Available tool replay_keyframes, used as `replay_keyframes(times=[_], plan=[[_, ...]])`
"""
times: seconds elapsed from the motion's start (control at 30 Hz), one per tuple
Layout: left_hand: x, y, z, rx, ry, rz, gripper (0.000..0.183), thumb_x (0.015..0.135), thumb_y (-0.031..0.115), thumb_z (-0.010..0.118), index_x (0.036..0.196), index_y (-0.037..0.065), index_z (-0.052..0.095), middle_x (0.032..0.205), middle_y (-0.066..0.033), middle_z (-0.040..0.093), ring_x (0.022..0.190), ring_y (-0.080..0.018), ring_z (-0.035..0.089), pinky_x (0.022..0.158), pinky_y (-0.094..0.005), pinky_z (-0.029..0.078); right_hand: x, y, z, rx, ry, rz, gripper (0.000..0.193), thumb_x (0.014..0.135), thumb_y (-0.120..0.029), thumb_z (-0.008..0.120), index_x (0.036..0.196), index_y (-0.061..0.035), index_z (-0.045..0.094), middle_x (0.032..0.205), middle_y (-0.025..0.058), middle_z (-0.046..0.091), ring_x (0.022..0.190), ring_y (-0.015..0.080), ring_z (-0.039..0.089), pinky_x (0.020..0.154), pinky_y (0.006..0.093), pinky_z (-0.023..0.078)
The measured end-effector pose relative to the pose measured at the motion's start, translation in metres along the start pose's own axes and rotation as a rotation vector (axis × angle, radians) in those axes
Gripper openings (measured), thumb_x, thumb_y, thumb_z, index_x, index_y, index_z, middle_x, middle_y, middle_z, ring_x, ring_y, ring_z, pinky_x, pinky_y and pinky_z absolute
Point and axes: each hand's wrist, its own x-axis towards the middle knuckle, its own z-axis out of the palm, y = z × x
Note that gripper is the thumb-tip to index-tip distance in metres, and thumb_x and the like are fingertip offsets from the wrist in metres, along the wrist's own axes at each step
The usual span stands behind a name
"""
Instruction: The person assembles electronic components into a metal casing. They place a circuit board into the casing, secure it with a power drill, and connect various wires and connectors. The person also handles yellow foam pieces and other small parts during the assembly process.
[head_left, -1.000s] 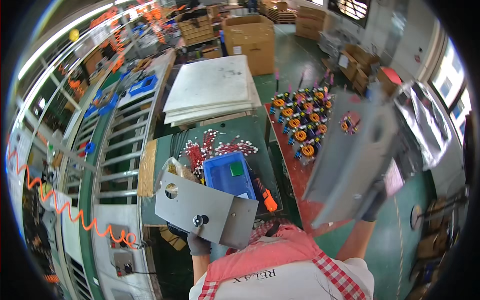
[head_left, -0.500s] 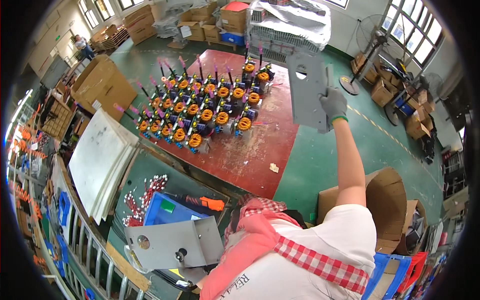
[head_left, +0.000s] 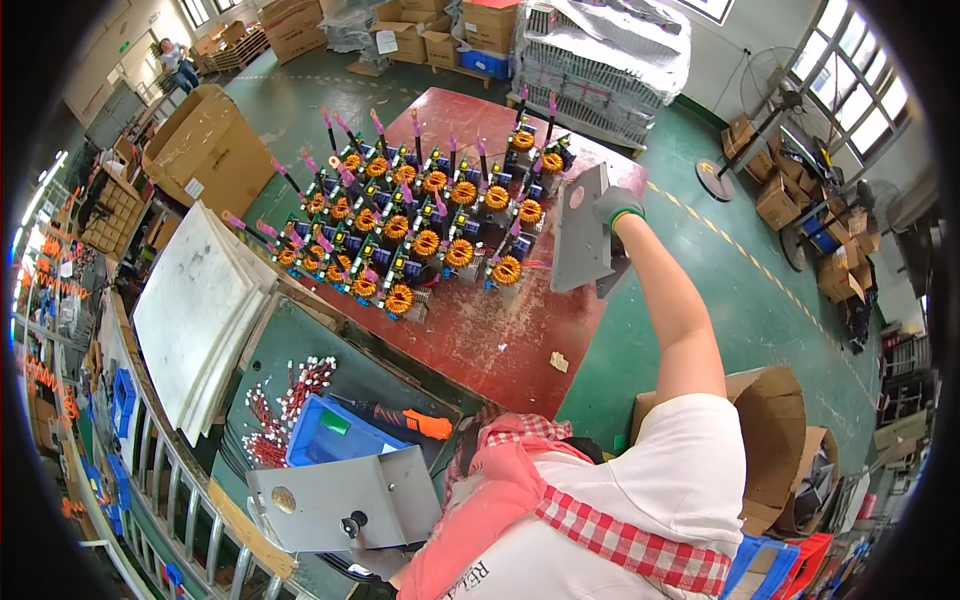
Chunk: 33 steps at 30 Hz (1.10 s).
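My right hand (head_left: pixel 622 206), in a grey glove, is closed on the upper edge of a bent grey sheet-metal panel (head_left: pixel 578 235). That arm is stretched far out, and the panel hangs tilted over the right edge of the red table (head_left: pixel 520 345). At the lower left, another grey metal panel (head_left: pixel 315 500) with a round hole and a black knob (head_left: pixel 353 524) lies on the green bench. My left hand (head_left: pixel 385 562) is just beyond this panel's near edge; its fingers are hidden.
Rows of circuit assemblies with orange copper coils (head_left: pixel 425 242) cover much of the red table. A blue bin (head_left: pixel 345 432), red-and-white wires (head_left: pixel 290 405) and an orange-handled tool (head_left: pixel 427 424) occupy the bench. A cardboard box (head_left: pixel 770 425) stands at my right.
My right hand has carried its panel leftward to the red table's edge, and the panel has turned to a narrower view. The bench panel has barely shifted.
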Motion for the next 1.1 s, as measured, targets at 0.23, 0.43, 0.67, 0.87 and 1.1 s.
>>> replay_keyframes(times=[0.23, 0.43, 0.67, 0.87, 1.1], plan=[[-0.002, 0.004, 0.015, 0.011, -0.048, 0.030, 0.053, 0.080, 0.033, 0.059, 0.121, -0.001, 0.050, 0.120, -0.0167, 0.054, 0.111, -0.0302, 0.054, 0.091, -0.0488, 0.047, -0.007, -0.025, 0.037, 0.053, 0.082, -0.066, 0.052, 0.080, -0.043, 0.053, 0.105, -0.0002, 0.065, 0.101, 0.0260, 0.064, 0.093, 0.0399, 0.063, 0.082, 0.0446, 0.050], [0.027, -0.001, 0.044, -0.255, 0.093, 0.003, 0.057, 0.063, 0.009, 0.056, 0.119, -0.002, 0.050, 0.113, -0.0163, 0.058, 0.106, -0.0323, 0.058, 0.094, -0.0454, 0.049, 0.073, 0.039, 0.121, -0.122, 0.787, -0.697, 0.088, 0.079, -0.032, 0.057, 0.144, -0.0011, 0.006, 0.141, 0.0286, 0.030, 0.097, 0.0452, 0.059, 0.080, 0.0490, 0.049], [0.013, 0.010, 0.042, -0.377, 0.048, -0.024, 0.051, 0.068, 0.002, 0.053, 0.119, 0.004, 0.051, 0.114, -0.0120, 0.058, 0.106, -0.0302, 0.057, 0.095, -0.0456, 0.046, 0.069, 0.022, 0.061, -0.057, 0.188, -0.227, 0.043, 0.080, -0.042, 0.058, 0.091, -0.0022, 0.069, 0.093, 0.0206, 0.067, 0.096, 0.0376, 0.063, 0.082, 0.0448, 0.050], [0.011, 0.013, 0.044, -0.428, 0.059, -0.068, 0.050, 0.066, 0.003, 0.056, 0.116, 0.002, 0.053, 0.113, -0.0131, 0.059, 0.105, -0.0316, 0.058, 0.094, -0.0469, 0.046, 0.076, 0.032, 0.073, -0.185, 0.187, -0.336, 0.036, 0.080, -0.035, 0.057, 0.097, -0.0048, 0.067, 0.094, 0.0208, 0.066, 0.095, 0.0370, 0.063, 0.082, 0.0458, 0.050], [0.009, 0.010, 0.042, -0.403, 0.099, -0.040, 0.052, 0.065, 0.005, 0.058, 0.116, 0.001, 0.052, 0.112, -0.0143, 0.059, 0.104, -0.0321, 0.058, 0.094, -0.0466, 0.046, -0.016, -0.027, 0.042, -0.034, -0.039, -0.350, 0.045, 0.075, -0.038, 0.063, 0.106, -0.0049, 0.064, 0.100, 0.0232, 0.064, 0.098, 0.0369, 0.062, 0.084, 0.0444, 0.048]])
